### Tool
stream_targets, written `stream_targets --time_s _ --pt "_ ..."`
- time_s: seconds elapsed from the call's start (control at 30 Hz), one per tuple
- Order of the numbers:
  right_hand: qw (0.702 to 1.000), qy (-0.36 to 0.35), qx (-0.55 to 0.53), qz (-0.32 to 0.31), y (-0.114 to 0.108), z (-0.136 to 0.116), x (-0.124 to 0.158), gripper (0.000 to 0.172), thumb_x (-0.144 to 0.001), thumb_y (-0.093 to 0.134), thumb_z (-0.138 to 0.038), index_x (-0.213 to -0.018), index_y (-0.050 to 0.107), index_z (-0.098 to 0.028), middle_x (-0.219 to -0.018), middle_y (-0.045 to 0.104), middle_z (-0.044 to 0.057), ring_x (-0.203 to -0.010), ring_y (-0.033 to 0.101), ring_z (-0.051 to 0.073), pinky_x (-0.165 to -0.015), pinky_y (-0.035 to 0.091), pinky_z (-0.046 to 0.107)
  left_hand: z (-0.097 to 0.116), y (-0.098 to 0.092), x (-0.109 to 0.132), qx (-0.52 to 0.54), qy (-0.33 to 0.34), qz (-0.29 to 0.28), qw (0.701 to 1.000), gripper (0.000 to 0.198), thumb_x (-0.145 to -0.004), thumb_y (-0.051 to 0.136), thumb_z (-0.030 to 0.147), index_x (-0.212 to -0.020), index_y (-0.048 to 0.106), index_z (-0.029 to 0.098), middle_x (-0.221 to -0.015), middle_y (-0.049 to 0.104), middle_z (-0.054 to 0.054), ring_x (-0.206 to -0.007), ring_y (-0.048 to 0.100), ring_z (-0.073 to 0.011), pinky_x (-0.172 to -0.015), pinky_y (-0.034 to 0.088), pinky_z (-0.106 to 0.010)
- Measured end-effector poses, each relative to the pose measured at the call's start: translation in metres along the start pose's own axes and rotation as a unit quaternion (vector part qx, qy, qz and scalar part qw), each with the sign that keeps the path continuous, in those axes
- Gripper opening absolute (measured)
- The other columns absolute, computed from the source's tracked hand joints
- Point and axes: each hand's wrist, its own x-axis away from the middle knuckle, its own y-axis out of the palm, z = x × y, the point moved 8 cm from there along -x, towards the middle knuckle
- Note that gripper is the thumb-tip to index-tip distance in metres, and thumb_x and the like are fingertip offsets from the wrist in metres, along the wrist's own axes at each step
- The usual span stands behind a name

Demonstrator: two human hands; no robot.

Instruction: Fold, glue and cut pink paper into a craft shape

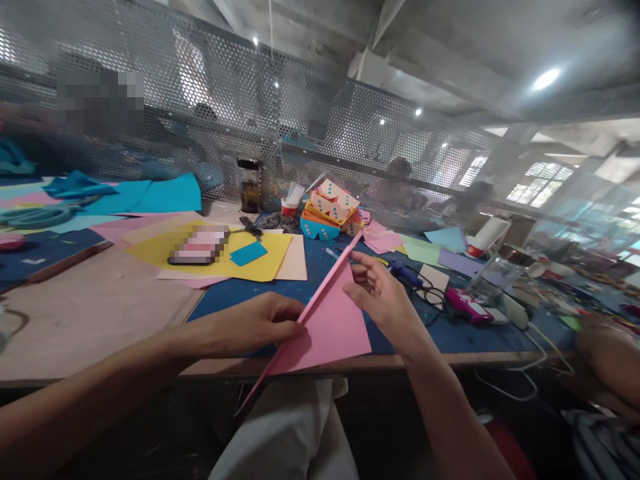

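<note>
Pink paper (335, 327): folded to a long triangle, standing tilted on its fold. The lower tip hangs past the near table (100, 313) edge, the top tip points up and away.

Left hand (255, 323): grip pinched on the paper at the fold line, mid-length. Right hand (383, 297): grip released, fingers spread by the upper edge. Can't tell if they touch.

Handling, my read: very light, thin, floppy across the flat, stiffer along the crease. Not slippery, but creases and tears easily. Best hold is a light pinch on the fold, second hand at a free corner.

Surface: blue mat (450, 333) on a wood top, flat but cluttered. Yellow sheet (265, 263), paper boxes (330, 207) and jar (249, 183) lie behind, black cable (425, 293) just right of the paper.

Room: perforated metal screen (350, 133) behind the table, bare ceiling with spot lights. Another person's arm (607, 353) at far right.
</note>
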Motion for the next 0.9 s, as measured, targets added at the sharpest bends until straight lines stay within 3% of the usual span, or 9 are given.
stream_targets --time_s 0.1,0.2,0.33,0.43,0.53,0.6,0.67,0.73,0.9 --pt "0.990 0.077 -0.109 -0.047 0.014 0.020 -0.001 0.059 -0.087 0.078 -0.043 -0.138 0.063 -0.020 -0.116 0.078 0.008 -0.102 0.075 0.025 -0.085 0.063 0.038 -0.002 -0.007 -0.002 -0.067 -0.012 0.006 0.998 0.025 -0.089 0.057 0.032 -0.099 0.078 0.022 -0.089 0.074 0.001 -0.077 0.064 -0.0184 -0.065 0.044 -0.024" --pt "0.986 0.107 -0.130 -0.003 0.016 0.036 0.004 0.045 -0.084 0.080 -0.044 -0.121 0.072 -0.019 -0.105 0.079 0.006 -0.092 0.074 0.023 -0.077 0.060 0.033 -0.005 -0.021 -0.005 -0.120 -0.016 0.075 0.990 0.031 -0.089 0.056 0.037 -0.111 0.073 0.022 -0.084 0.072 0.000 -0.073 0.063 -0.0183 -0.059 0.041 -0.024" --pt "0.986 0.119 -0.107 0.046 0.012 0.060 0.009 0.042 -0.087 0.077 -0.048 -0.115 0.072 -0.018 -0.098 0.077 0.006 -0.086 0.071 0.022 -0.075 0.057 0.033 -0.009 -0.036 -0.009 -0.168 0.000 0.149 0.975 0.031 -0.091 0.056 0.044 -0.103 0.071 0.020 -0.086 0.074 -0.002 -0.076 0.065 -0.0202 -0.061 0.042 -0.026" --pt "0.985 0.061 -0.037 0.156 -0.016 0.062 0.011 0.056 -0.088 0.076 -0.048 -0.132 0.062 -0.017 -0.118 0.073 0.012 -0.101 0.071 0.025 -0.086 0.058 0.039 -0.015 -0.045 -0.013 -0.196 0.001 0.172 0.965 0.028 -0.090 0.057 0.041 -0.096 0.074 0.021 -0.086 0.075 -0.003 -0.077 0.066 -0.0210 -0.063 0.042 -0.027" --pt "0.945 -0.061 0.140 0.289 -0.045 0.033 0.022 0.058 -0.094 0.074 -0.042 -0.144 0.054 -0.020 -0.136 0.064 0.016 -0.120 0.064 0.027 -0.106 0.051 0.047 -0.019 -0.050 -0.017 -0.227 0.002 0.186 0.956 0.025 -0.087 0.056 0.036 -0.091 0.075 0.021 -0.082 0.075 -0.003 -0.075 0.066 -0.0209 -0.064 0.041 -0.027" --pt "0.929 -0.135 0.252 0.234 -0.034 0.012 0.022 0.037 -0.101 0.068 -0.035 -0.136 0.062 -0.024 -0.133 0.068 0.012 -0.123 0.062 0.026 -0.111 0.046 0.047 -0.021 -0.048 -0.021 -0.239 0.003 0.181 0.954 0.025 -0.086 0.055 0.034 -0.088 0.075 0.021 -0.079 0.074 -0.003 -0.073 0.065 -0.0206 -0.064 0.040 -0.027" --pt "0.931 -0.175 0.311 0.081 -0.003 0.005 0.017 0.018 -0.106 0.064 -0.032 -0.122 0.070 -0.027 -0.122 0.073 0.007 -0.118 0.065 0.024 -0.106 0.047 0.043 -0.021 -0.044 -0.027 -0.245 0.006 0.172 0.954 0.025 -0.085 0.053 0.033 -0.087 0.075 0.022 -0.078 0.074 -0.002 -0.072 0.065 -0.0203 -0.063 0.041 -0.027" --pt "0.921 -0.176 0.347 -0.025 0.023 0.008 0.015 0.018 -0.105 0.066 -0.033 -0.121 0.072 -0.027 -0.118 0.076 0.005 -0.114 0.066 0.024 -0.097 0.046 0.040 -0.022 -0.040 -0.031 -0.249 0.011 0.167 0.954 0.025 -0.084 0.052 0.031 -0.086 0.075 0.022 -0.078 0.074 -0.002 -0.071 0.065 -0.0198 -0.064 0.042 -0.027" --pt "0.903 -0.166 0.385 -0.093 0.053 0.024 0.007 0.007 -0.104 0.069 -0.026 -0.102 0.075 -0.023 -0.100 0.076 0.001 -0.098 0.068 0.020 -0.083 0.039 0.037 -0.031 -0.037 -0.038 -0.264 0.029 0.167 0.950 0.025 -0.088 0.051 0.031 -0.087 0.074 0.023 -0.080 0.075 -0.001 -0.073 0.065 -0.0188 -0.065 0.043 -0.027"
